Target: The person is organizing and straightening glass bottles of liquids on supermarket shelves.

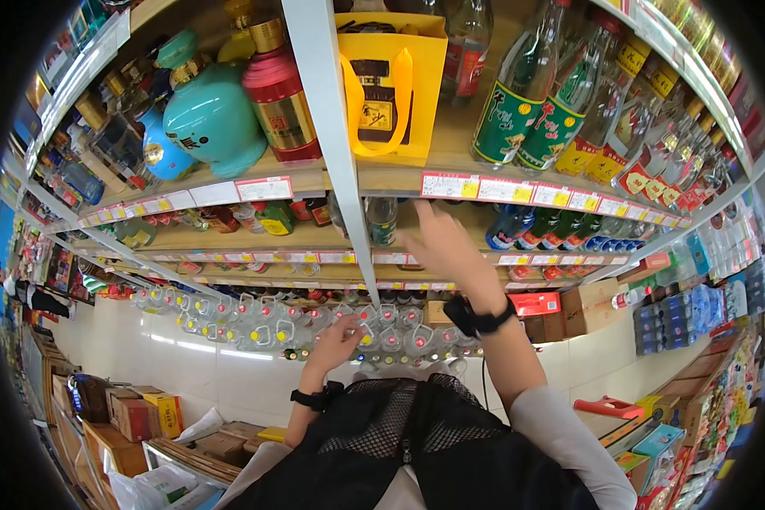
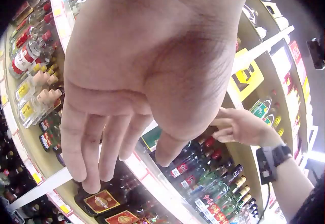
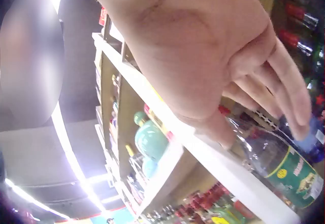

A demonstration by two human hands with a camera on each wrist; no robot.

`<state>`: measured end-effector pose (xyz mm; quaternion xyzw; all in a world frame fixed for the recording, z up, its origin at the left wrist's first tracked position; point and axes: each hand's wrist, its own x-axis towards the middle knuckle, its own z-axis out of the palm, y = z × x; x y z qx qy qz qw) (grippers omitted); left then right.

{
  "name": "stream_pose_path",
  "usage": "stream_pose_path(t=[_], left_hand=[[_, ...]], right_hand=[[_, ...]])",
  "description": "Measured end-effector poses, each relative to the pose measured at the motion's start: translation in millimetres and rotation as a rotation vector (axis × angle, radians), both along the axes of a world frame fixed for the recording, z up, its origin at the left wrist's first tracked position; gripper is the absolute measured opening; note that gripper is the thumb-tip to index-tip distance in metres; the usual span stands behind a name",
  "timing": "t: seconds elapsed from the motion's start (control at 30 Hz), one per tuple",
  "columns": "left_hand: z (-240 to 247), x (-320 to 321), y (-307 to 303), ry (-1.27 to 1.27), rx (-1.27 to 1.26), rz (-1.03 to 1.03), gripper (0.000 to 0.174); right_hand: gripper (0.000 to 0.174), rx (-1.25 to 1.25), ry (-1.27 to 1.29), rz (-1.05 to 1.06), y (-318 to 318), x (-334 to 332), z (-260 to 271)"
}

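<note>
In the head view my right hand [image 1: 446, 248] reaches to the second shelf, beside a clear bottle with a green label [image 1: 383, 223]. The right wrist view shows that hand [image 3: 203, 56] with extended fingers and thumb near the neck of a green-labelled bottle [image 3: 297, 176]; whether they touch is unclear. My left hand [image 1: 338, 342] hangs lower, above clear jugs on the floor. Its fingers hang loosely and hold nothing in the left wrist view, where the hand [image 2: 147, 72] hides part of the shelves and my right hand [image 2: 244, 127] shows beyond.
A pale upright post [image 1: 336, 127] divides the shelves. Above stand a yellow gift bag [image 1: 425, 102], a turquoise bottle [image 1: 217, 119] and green-labelled bottles [image 1: 501, 119]. Handled jugs [image 1: 285, 331] stand on the floor; cartons [image 1: 591, 310] are at the right.
</note>
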<state>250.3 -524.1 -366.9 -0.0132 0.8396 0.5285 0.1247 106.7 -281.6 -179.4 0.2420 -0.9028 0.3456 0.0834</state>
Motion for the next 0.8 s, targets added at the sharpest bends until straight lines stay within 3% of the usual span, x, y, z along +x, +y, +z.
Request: stream_pose_path(t=[0.03,0.1,0.17,0.23,0.33,0.4,0.43,0.5,0.53,0.67,0.8], left_hand=[[-3,0,1,0.010,0.014,-0.001,0.041],[-11,0,0,0.006,0.062,0.004,0.041],[-9,-1,3,0.013,0.034,-0.012,0.042],[-7,-4,4,-0.005,-0.005,-0.040,0.042],[-3,-7,10,-0.018,-0.001,-0.029,0.041],[-4,-8,11,0.001,0.035,-0.023,0.040],[-4,-8,11,0.013,0.071,-0.018,0.039],[-1,-7,11,0.011,0.059,-0.020,0.040],[1,-7,12,0.006,0.048,-0.022,0.040],[15,-5,11,0.006,0.017,-0.032,0.042],[10,-2,9,0.009,0.022,-0.039,0.042]], right_hand=[[0.040,0.185,-0.018,0.014,15,17,13],[0.025,-0.070,-0.026,0.151,36,37,58],[0.013,-0.249,0.209,-0.152,44,50,112],[0.017,-0.420,0.649,-0.261,60,30,138],[0.030,-0.536,0.660,-0.379,66,9,176],[0.053,-0.056,0.947,-0.533,74,-21,191],[0.053,-0.058,0.949,-0.533,73,-31,197],[0.057,-0.057,0.652,-0.507,70,-45,208],[0.057,-0.078,0.636,-0.460,67,-49,213],[0.053,0.026,0.776,-0.490,59,-55,212],[0.044,-0.017,0.809,-0.365,50,-41,212]])
